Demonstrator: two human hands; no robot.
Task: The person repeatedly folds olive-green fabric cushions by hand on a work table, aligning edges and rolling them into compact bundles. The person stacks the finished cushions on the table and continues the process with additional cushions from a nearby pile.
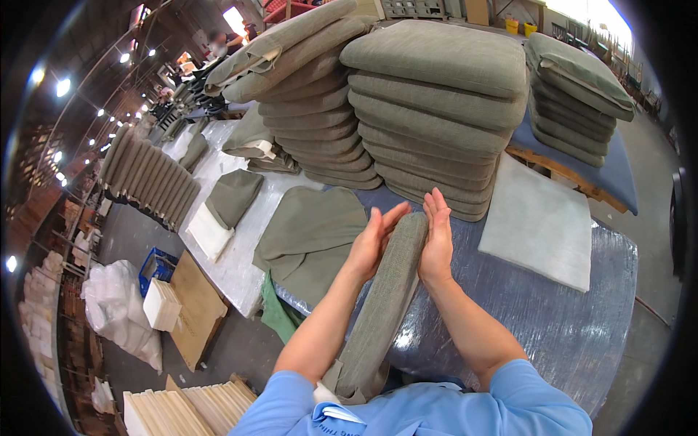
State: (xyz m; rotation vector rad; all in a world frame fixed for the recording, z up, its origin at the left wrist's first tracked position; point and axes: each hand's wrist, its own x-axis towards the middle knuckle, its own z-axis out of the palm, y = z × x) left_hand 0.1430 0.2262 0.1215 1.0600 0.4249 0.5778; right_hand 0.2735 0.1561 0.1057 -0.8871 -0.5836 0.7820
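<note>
Nicely lit middle, murky toward 9 o'clock, fisheye bend near the rim
Blown-out patch [592,16] between 1 and 2, glary lamps [63,87] around 10, shiny hotspot on the tabletop [403,340] near 5.

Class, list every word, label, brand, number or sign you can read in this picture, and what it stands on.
Blue shirt: dark printed letters, partly out of view; not copied out here.
Grey-green cushion held on edge, and cushion stacks behind it: no lettering seen.
Background: anything written there is too small or blurred to read.
</note>
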